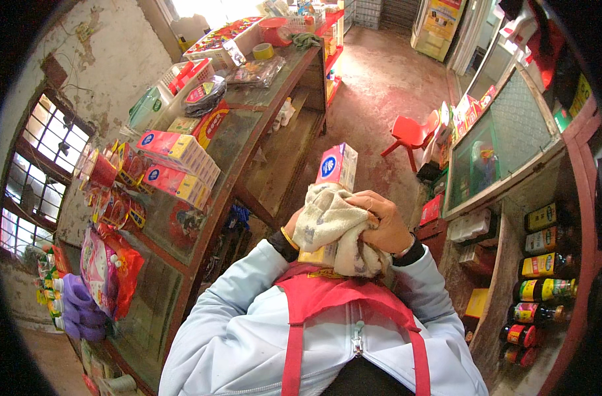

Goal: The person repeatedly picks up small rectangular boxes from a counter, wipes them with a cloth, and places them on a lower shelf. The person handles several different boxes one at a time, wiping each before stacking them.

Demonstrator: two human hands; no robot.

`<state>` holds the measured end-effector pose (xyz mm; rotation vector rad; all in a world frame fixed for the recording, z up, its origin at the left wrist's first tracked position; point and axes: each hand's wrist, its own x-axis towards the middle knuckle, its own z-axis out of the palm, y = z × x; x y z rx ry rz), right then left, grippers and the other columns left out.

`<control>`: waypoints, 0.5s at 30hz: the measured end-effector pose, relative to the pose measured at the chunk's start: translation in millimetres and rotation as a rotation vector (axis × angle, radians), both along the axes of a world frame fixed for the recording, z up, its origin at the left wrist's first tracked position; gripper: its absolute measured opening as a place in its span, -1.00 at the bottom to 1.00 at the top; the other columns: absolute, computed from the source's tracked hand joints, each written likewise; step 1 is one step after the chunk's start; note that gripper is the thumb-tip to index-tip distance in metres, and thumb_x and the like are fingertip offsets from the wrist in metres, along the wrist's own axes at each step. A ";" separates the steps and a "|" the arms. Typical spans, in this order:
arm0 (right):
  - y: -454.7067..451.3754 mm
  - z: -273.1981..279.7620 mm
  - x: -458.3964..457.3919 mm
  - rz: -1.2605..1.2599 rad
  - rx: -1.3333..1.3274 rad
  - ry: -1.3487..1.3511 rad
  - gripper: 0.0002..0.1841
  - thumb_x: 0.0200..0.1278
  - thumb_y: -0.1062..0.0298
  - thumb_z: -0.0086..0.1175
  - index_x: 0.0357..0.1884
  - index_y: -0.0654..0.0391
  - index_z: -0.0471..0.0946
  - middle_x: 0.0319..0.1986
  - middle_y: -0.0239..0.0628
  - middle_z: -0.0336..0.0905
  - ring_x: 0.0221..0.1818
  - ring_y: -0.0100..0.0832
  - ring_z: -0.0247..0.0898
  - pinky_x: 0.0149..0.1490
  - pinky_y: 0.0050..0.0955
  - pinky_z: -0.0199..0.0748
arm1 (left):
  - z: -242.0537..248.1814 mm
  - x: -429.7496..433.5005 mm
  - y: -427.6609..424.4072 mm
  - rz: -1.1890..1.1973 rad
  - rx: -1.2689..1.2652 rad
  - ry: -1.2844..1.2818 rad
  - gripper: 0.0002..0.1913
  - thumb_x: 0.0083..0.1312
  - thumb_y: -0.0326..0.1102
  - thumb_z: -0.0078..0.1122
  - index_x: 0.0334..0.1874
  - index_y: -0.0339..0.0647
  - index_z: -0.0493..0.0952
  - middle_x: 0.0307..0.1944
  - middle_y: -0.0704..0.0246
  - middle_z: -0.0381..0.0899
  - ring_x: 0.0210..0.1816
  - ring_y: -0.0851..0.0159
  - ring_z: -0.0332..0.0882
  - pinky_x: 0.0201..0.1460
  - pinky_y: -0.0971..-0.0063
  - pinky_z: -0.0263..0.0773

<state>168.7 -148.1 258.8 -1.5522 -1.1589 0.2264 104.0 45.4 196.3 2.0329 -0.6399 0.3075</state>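
Note:
In front of my chest is a pink-and-yellow carton [336,166] with a blue round emblem, tilted away from me. A pale, patterned, stained cloth [326,213] wraps around its middle, and the top end sticks out above. My right hand [384,222] grips the cloth against the carton's right side, fingers bent over it. On the left side my left hand [292,228] supports the carton, with its fingers mostly hidden by the cloth. Two similar cartons [175,148] lie stacked on the glass-topped counter [157,297] to my left.
Bagged goods [100,277], purple bottles [78,307], a white basket [202,69] and yellow tape [263,51] are on the counter. A red plastic chair [414,131] stands on the floor ahead. To my right, a wooden cabinet [499,242] holds several bottles [543,265].

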 end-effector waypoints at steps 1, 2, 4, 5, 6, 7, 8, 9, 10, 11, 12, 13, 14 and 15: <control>0.3 0.5 1.5 -0.004 0.006 0.005 -0.43 -0.37 0.60 0.16 -0.08 0.20 0.51 -0.15 -0.16 0.49 -0.05 -0.23 0.43 0.10 -0.40 0.34 | -6.3 0.4 2.4 -0.025 -0.248 0.158 -0.71 0.33 -0.19 -0.04 0.00 -0.19 0.46 -0.03 0.24 0.47 -0.03 0.21 0.45 0.09 0.32 0.34; 0.1 -1.3 2.3 0.022 0.001 0.041 -0.43 -0.36 0.60 0.15 -0.08 0.21 0.51 -0.15 -0.16 0.49 -0.05 -0.24 0.42 0.10 -0.41 0.33 | -12.0 -1.8 6.5 -0.114 -0.744 0.486 -0.64 0.35 -0.11 -0.08 0.05 -0.20 0.42 0.01 0.21 0.45 0.01 0.17 0.44 0.13 0.29 0.33; -1.3 -9.5 2.4 0.074 -0.008 0.112 -0.43 -0.36 0.60 0.13 -0.08 0.24 0.50 -0.15 -0.18 0.49 -0.04 -0.27 0.42 0.11 -0.43 0.30 | -7.8 -3.7 13.2 -0.143 -1.432 0.818 -0.54 0.36 0.00 -0.12 0.12 -0.22 0.36 0.04 0.19 0.45 0.01 0.14 0.46 0.14 0.25 0.35; -1.8 -13.2 2.3 0.125 -0.014 0.185 -0.48 -0.33 0.60 0.11 -0.10 0.27 0.50 -0.16 -0.22 0.49 -0.04 -0.36 0.40 0.11 -0.46 0.28 | -5.9 -1.2 18.4 -0.169 -1.546 0.905 -0.51 0.35 0.03 -0.12 0.13 -0.23 0.34 0.03 0.19 0.46 -0.02 0.15 0.48 0.12 0.25 0.37; -4.7 -20.1 2.2 0.158 -0.037 0.310 -0.49 -0.31 0.59 0.10 -0.10 0.27 0.50 -0.16 -0.24 0.49 -0.04 -0.39 0.39 0.11 -0.47 0.27 | -4.1 2.3 22.5 -0.202 -1.657 0.995 -0.48 0.35 0.06 -0.12 0.14 -0.24 0.32 0.01 0.20 0.47 -0.05 0.16 0.50 0.09 0.25 0.39; -8.7 -29.4 3.0 0.189 -0.062 0.438 -0.51 -0.29 0.59 0.09 -0.11 0.27 0.50 -0.17 -0.25 0.49 -0.04 -0.42 0.38 0.11 -0.48 0.27 | 1.6 3.9 25.2 -0.134 -1.566 0.904 -0.44 0.32 0.12 -0.10 0.12 -0.25 0.34 -0.04 0.19 0.50 -0.05 0.15 0.50 0.07 0.23 0.41; -12.4 -38.5 5.8 0.219 -0.086 0.566 -0.52 -0.27 0.58 0.08 -0.11 0.28 0.50 -0.17 -0.27 0.49 -0.04 -0.44 0.37 0.11 -0.48 0.26 | 8.7 7.3 29.1 -0.174 -1.605 0.891 -0.44 0.32 0.12 -0.10 0.12 -0.24 0.35 -0.05 0.18 0.51 -0.07 0.15 0.51 0.05 0.22 0.41; -16.7 -48.5 9.7 0.200 -0.148 0.552 -0.55 -0.23 0.57 0.07 -0.11 0.27 0.49 -0.20 -0.30 0.51 -0.07 -0.48 0.37 0.08 -0.50 0.28 | 4.9 10.3 37.7 -0.153 -1.612 0.871 -0.45 0.31 0.13 -0.09 0.12 -0.22 0.36 -0.05 0.19 0.51 -0.08 0.15 0.51 0.05 0.21 0.42; -20.0 -56.4 14.7 0.130 -0.125 0.508 -0.55 -0.22 0.57 0.07 -0.10 0.26 0.49 -0.21 -0.31 0.51 -0.08 -0.48 0.38 0.07 -0.50 0.29 | 5.9 11.7 44.5 -0.125 -1.622 0.850 -0.45 0.30 0.13 -0.09 0.13 -0.20 0.36 -0.04 0.19 0.51 -0.10 0.15 0.52 0.04 0.20 0.42; -23.1 -62.5 20.4 0.058 -0.101 0.463 -0.54 -0.21 0.57 0.07 -0.09 0.26 0.49 -0.22 -0.31 0.52 -0.09 -0.48 0.39 0.06 -0.51 0.30 | 7.6 12.5 47.5 -0.126 -1.652 0.812 -0.47 0.30 0.14 -0.07 0.11 -0.15 0.38 -0.06 0.25 0.53 -0.13 0.20 0.54 -0.03 0.25 0.46; -26.5 -66.2 23.9 -0.017 -0.080 0.421 -0.54 -0.20 0.57 0.06 -0.09 0.26 0.48 -0.23 -0.32 0.53 -0.10 -0.49 0.39 0.05 -0.51 0.31 | 7.2 12.6 52.9 -0.168 -1.640 0.807 -0.47 0.29 0.14 -0.07 0.10 -0.14 0.39 -0.07 0.27 0.54 -0.14 0.23 0.54 -0.05 0.28 0.47; -29.8 -58.6 26.3 -0.127 -0.065 0.428 -0.54 -0.18 0.57 0.06 -0.07 0.25 0.48 -0.25 -0.34 0.54 -0.13 -0.49 0.40 0.02 -0.51 0.34 | 5.8 11.2 60.2 -0.212 -1.629 0.805 -0.48 0.29 0.14 -0.06 0.10 -0.13 0.40 -0.07 0.29 0.55 -0.14 0.25 0.54 -0.07 0.30 0.48; -32.1 -50.8 29.3 -0.177 -0.016 0.418 -0.55 -0.15 0.56 0.08 -0.06 0.24 0.47 -0.25 -0.36 0.53 -0.13 -0.51 0.40 0.02 -0.52 0.34 | 4.0 9.5 63.4 -0.256 -1.617 0.803 -0.48 0.29 0.14 -0.06 0.10 -0.12 0.40 -0.08 0.32 0.55 -0.14 0.27 0.54 -0.10 0.32 0.49; -34.8 -40.0 29.8 -0.244 0.011 0.420 -0.55 -0.14 0.55 0.09 -0.06 0.23 0.47 -0.25 -0.35 0.53 -0.13 -0.52 0.39 0.01 -0.52 0.34 | 5.7 7.3 61.3 -0.185 -1.573 0.812 -0.48 0.30 0.14 -0.07 0.10 -0.12 0.41 -0.09 0.35 0.56 -0.16 0.33 0.55 -0.13 0.41 0.50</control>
